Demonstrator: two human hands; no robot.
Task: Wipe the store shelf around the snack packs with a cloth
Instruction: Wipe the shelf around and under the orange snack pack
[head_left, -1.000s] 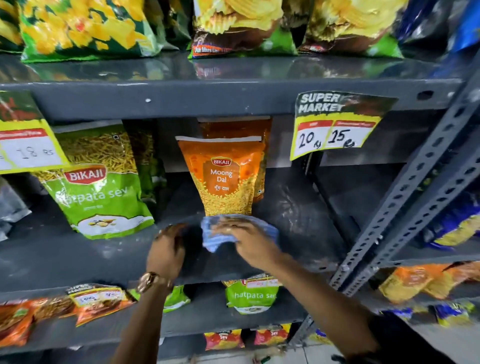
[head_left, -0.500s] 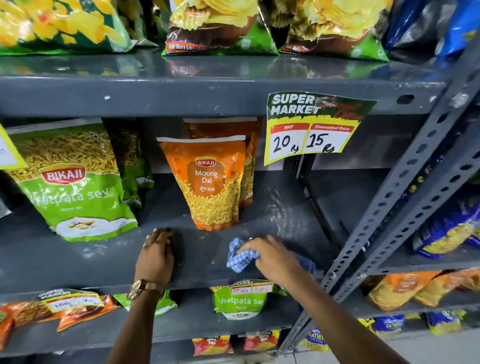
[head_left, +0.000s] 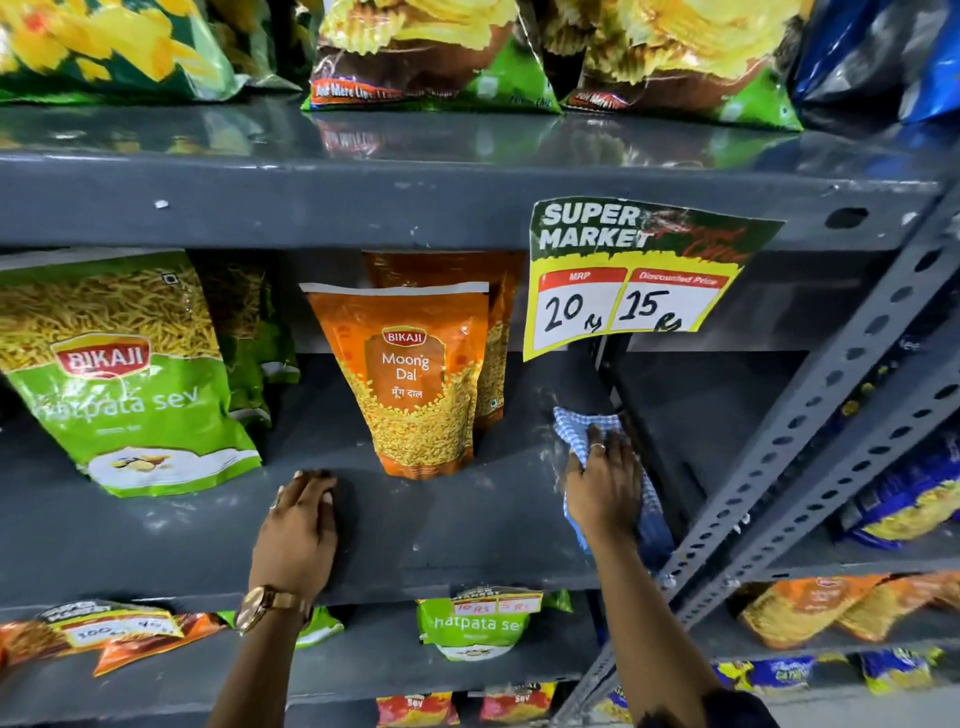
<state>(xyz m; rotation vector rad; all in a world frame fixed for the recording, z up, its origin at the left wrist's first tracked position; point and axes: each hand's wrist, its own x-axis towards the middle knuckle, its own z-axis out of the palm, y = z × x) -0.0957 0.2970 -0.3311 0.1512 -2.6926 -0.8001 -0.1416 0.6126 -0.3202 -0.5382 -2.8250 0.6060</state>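
A grey metal shelf (head_left: 441, 525) carries an orange Moong Dal pack (head_left: 410, 379) standing upright in the middle and a green sev pack (head_left: 119, 379) at the left. My right hand (head_left: 602, 483) presses a blue checked cloth (head_left: 574, 428) flat onto the shelf at its right end, to the right of the orange pack and against the shelf's side wall. The cloth sticks out ahead of the fingers and trails behind the wrist. My left hand (head_left: 301, 530) rests flat on the shelf's front part, just left of the orange pack, holding nothing.
A yellow price tag (head_left: 628, 280) hangs from the upper shelf edge above the cloth. Chip bags (head_left: 431, 57) line the top shelf. Slotted metal uprights (head_left: 810, 441) run diagonally at the right. More snack packs (head_left: 478, 623) lie on the lower shelves.
My right hand has slid the cloth from in front of the orange pack rightward and then deeper along the shelf's right end. My left hand has stayed in place on the shelf.
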